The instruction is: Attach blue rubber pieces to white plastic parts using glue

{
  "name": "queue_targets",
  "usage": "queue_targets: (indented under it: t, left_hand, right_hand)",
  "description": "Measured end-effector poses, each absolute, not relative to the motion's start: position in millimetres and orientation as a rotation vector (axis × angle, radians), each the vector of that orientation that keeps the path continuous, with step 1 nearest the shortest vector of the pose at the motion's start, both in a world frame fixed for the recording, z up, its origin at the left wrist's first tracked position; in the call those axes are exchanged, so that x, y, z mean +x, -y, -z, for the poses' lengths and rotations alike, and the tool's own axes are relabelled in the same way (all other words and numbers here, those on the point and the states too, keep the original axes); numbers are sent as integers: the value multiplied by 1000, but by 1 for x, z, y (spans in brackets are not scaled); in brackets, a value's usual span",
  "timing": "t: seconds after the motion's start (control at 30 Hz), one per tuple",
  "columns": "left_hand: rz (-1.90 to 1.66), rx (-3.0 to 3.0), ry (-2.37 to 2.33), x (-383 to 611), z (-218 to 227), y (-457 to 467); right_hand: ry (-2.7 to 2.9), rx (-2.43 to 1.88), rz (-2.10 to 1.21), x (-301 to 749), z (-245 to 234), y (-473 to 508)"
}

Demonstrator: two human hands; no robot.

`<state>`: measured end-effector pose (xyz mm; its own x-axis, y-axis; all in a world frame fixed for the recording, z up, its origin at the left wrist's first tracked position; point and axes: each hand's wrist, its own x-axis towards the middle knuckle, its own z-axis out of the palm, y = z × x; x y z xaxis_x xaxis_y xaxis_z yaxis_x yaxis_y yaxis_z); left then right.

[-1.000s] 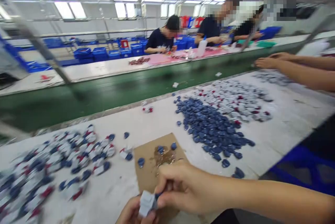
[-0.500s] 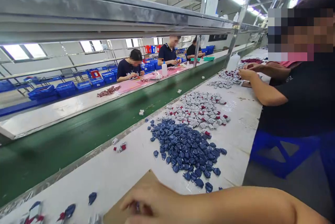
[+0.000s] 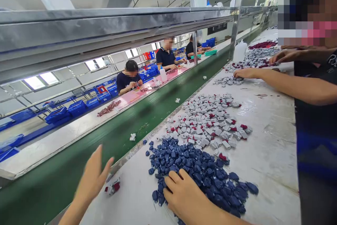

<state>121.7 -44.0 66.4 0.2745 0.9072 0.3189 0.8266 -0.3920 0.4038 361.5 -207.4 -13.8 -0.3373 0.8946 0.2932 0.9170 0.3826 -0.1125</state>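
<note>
My right hand (image 3: pixel 181 193) reaches into a heap of small dark blue plastic pieces (image 3: pixel 202 169). Its fingers are curled down around pieces at the near left side of the heap, and the fingertips are partly hidden. On the left, my left hand (image 3: pixel 92 176) hovers by the table edge beside the green belt, thumb and fingers apart, with nothing in it. Close to its right lies a small grey-and-red part (image 3: pixel 113 187) on the white table. Beyond the blue heap spreads a pile of light grey pieces (image 3: pixel 210 123), some with dark red bits.
A green conveyor belt (image 3: pixel 105 158) runs along the table's left side, carrying a few white parts. A metal shelf (image 3: pixel 118 25) crosses overhead. At the right a co-worker's arm (image 3: pixel 284 84) reaches over the table. A white bottle (image 3: pixel 239 51) stands farther back. More people sit across the belt.
My right hand has moved from the brown board at the front into the blue heap. My left hand has come into view, and the view has shifted; the board is now out of sight.
</note>
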Motion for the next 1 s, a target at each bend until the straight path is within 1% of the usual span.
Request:
queue_targets:
  t: [0.03, 0.13, 0.27, 0.37, 0.5, 0.63, 0.73, 0.83, 1.0]
  left_hand:
    - [-546, 2411, -1649, 145, -62, 18]
    - [-323, 2412, -1643, 201, -44, -39]
    - [-266, 2330, -1745, 225, -31, -48]
    - [-355, 2259, -1766, 218, -42, -27]
    - [-613, 2055, -1723, 195, -72, 21]
    - [-773, 1741, -1526, 148, -94, 96]
    - [-860, 1469, -1354, 106, -95, 167]
    - [-959, 1162, -1193, 78, -92, 234]
    - [-1129, 963, -1137, 57, -79, 294]
  right_hand:
    - [2341, -1566, 141, 361, 18, 207]
    - [2330, -1510, 233, 360, 27, 207]
    - [2345, -1409, 259, 358, 32, 209]
    - [2376, -1344, 141, 358, 25, 214]
    - [2318, -1386, 6, 361, -1, 226]
    - [2204, -1415, -186, 357, -33, 243]
    - [2163, -1346, -368, 345, -46, 258]
    - [2174, -1235, -538, 333, -46, 268]
    - [2019, -1262, -942, 313, -31, 263]
